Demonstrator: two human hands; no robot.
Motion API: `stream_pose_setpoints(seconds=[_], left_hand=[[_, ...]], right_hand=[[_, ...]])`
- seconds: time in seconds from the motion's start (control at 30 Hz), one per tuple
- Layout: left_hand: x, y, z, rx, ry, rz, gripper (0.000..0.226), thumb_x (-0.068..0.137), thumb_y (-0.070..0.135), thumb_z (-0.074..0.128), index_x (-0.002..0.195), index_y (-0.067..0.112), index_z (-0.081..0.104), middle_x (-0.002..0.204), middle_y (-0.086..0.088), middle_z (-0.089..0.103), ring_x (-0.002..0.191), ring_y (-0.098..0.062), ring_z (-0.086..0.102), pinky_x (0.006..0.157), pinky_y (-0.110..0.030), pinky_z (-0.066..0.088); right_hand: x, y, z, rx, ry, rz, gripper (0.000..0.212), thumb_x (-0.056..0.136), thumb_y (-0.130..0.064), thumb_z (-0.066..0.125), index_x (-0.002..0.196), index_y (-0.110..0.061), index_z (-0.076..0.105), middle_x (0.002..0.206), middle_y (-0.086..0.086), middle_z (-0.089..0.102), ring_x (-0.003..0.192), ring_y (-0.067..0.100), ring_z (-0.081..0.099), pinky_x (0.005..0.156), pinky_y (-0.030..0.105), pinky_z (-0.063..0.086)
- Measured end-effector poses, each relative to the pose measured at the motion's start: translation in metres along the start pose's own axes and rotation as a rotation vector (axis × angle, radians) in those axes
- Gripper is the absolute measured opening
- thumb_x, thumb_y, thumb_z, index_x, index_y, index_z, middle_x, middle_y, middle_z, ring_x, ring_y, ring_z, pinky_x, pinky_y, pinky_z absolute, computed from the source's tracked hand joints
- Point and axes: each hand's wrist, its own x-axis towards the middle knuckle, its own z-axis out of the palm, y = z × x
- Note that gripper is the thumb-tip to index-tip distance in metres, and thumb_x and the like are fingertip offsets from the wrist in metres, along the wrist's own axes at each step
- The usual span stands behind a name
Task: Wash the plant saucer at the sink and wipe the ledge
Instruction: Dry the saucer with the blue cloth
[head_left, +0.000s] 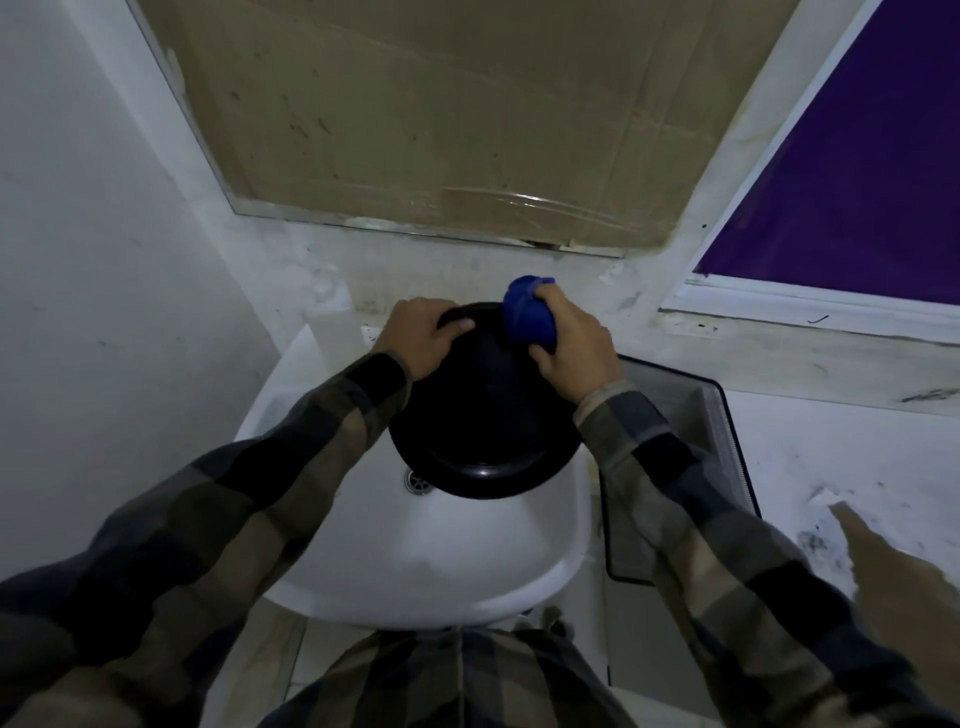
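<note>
1. Left sleeve (311, 441): the cuff is seen right at the rim of the plant saucer (483, 415), over the sink (467, 561). No water is seen running. If water is run, a soaked cuff is judged likely.
2. Left grip (421, 332): the fingers are curled over the saucer's far-left rim. The thumb is hidden. The hold is taken on one edge only. A wet plastic rim is judged slippery, and a slip would drop the saucer into the basin.
3. Drain (417, 480): it is seen just beside the saucer's near-left edge. Soil rinsed off could be carried into it and block it.
4. Plant saucer: it is held over the basin and tilted, near edge low. Contact with the basin cannot be told in the dim light. Which face is up cannot be told either, so one face may be missed.
5. Blue cloth (524, 312): it is bunched and pressed on the far-right rim. Right grip (571, 348) is closed round it. Hard rubbing here could twist the saucer out of the one-edged hold opposite.
6. Mesh tray (727, 441): it is set just right of the sink, and the right sleeve (649, 452) passes over its edge. A snag or drips are possible.
7. Ledge (467, 275): it is stained and judged not yet wiped. Grime from the saucer may be smeared across it if the cloth is not rinsed first.
</note>
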Motion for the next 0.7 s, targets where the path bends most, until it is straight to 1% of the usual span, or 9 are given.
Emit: stream_pose_setpoints(seconds=[0.13, 0.23, 0.3, 0.37, 0.43, 0.5, 0.57, 0.63, 0.7], left_hand=[[-0.007, -0.015, 0.008, -0.183, 0.137, -0.204, 0.024, 0.091, 0.025, 0.060, 0.096, 0.004, 0.071, 0.090, -0.015, 0.069, 0.081, -0.018, 0.060, 0.074, -0.026, 0.045], [-0.016, -0.028, 0.021, -0.271, 0.229, -0.346, 0.025, 0.090, 0.027, 0.061, 0.095, 0.005, 0.071, 0.092, -0.016, 0.070, 0.085, -0.025, 0.065, 0.078, -0.033, 0.051], [-0.018, -0.033, 0.025, -0.418, 0.352, -0.480, 0.025, 0.090, 0.027, 0.061, 0.096, 0.005, 0.071, 0.093, -0.015, 0.069, 0.091, -0.031, 0.065, 0.081, -0.039, 0.052], [-0.021, -0.033, 0.029, -0.553, 0.450, -0.579, 0.023, 0.091, 0.027, 0.059, 0.096, 0.007, 0.071, 0.090, -0.011, 0.068, 0.093, -0.031, 0.065, 0.083, -0.039, 0.053], [-0.030, -0.031, 0.040, -0.641, 0.495, -0.631, 0.022, 0.093, 0.026, 0.057, 0.098, 0.009, 0.070, 0.090, -0.008, 0.067, 0.092, -0.028, 0.064, 0.083, -0.036, 0.052], [-0.042, -0.035, 0.052, -0.675, 0.504, -0.682, 0.023, 0.094, 0.027, 0.055, 0.100, 0.009, 0.068, 0.096, -0.011, 0.067, 0.092, -0.028, 0.062, 0.084, -0.035, 0.050], [-0.048, -0.044, 0.054, -0.620, 0.473, -0.702, 0.023, 0.094, 0.025, 0.053, 0.103, 0.007, 0.065, 0.103, -0.014, 0.067, 0.096, -0.030, 0.061, 0.084, -0.034, 0.048], [-0.047, -0.051, 0.047, -0.474, 0.391, -0.649, 0.023, 0.093, 0.023, 0.055, 0.104, 0.005, 0.064, 0.103, -0.014, 0.066, 0.097, -0.031, 0.061, 0.082, -0.032, 0.046], [-0.044, -0.053, 0.037, -0.378, 0.339, -0.539, 0.024, 0.089, 0.026, 0.061, 0.103, 0.007, 0.064, 0.095, -0.008, 0.065, 0.093, -0.027, 0.061, 0.078, -0.028, 0.045]], right_hand=[[-0.014, 0.011, 0.017, 0.191, 0.122, 0.291, 0.059, 0.081, -0.009, 0.064, 0.134, -0.015, 0.038, 0.120, 0.018, 0.058, 0.105, 0.035, 0.056, 0.086, 0.031, 0.041], [-0.027, 0.018, 0.040, 0.298, 0.199, 0.461, 0.058, 0.083, -0.012, 0.063, 0.134, -0.016, 0.036, 0.118, 0.017, 0.057, 0.103, 0.032, 0.055, 0.082, 0.028, 0.038], [-0.034, 0.021, 0.056, 0.505, 0.276, 0.633, 0.058, 0.082, -0.017, 0.066, 0.133, -0.015, 0.036, 0.115, 0.016, 0.057, 0.100, 0.030, 0.057, 0.085, 0.028, 0.042], [-0.039, 0.021, 0.071, 0.690, 0.355, 0.815, 0.057, 0.080, -0.019, 0.071, 0.127, -0.012, 0.041, 0.110, 0.013, 0.058, 0.094, 0.027, 0.057, 0.087, 0.032, 0.048], [-0.040, 0.021, 0.078, 0.803, 0.403, 0.960, 0.055, 0.076, -0.018, 0.075, 0.121, -0.010, 0.045, 0.104, 0.012, 0.058, 0.086, 0.024, 0.055, 0.082, 0.030, 0.048], [-0.039, 0.022, 0.077, 0.822, 0.390, 0.963, 0.049, 0.076, -0.016, 0.075, 0.114, -0.012, 0.045, 0.099, 0.010, 0.056, 0.083, 0.023, 0.054, 0.076, 0.027, 0.044], [-0.038, 0.024, 0.073, 0.728, 0.327, 0.872, 0.044, 0.078, -0.011, 0.071, 0.111, -0.013, 0.043, 0.099, 0.008, 0.053, 0.084, 0.023, 0.053, 0.075, 0.026, 0.041], [-0.035, 0.027, 0.065, 0.619, 0.277, 0.763, 0.046, 0.080, -0.008, 0.068, 0.118, -0.010, 0.043, 0.102, 0.009, 0.053, 0.086, 0.024, 0.052, 0.076, 0.027, 0.041], [-0.028, 0.028, 0.051, 0.503, 0.225, 0.635, 0.047, 0.080, -0.006, 0.066, 0.120, -0.010, 0.042, 0.105, 0.011, 0.053, 0.089, 0.026, 0.053, 0.074, 0.026, 0.038]])
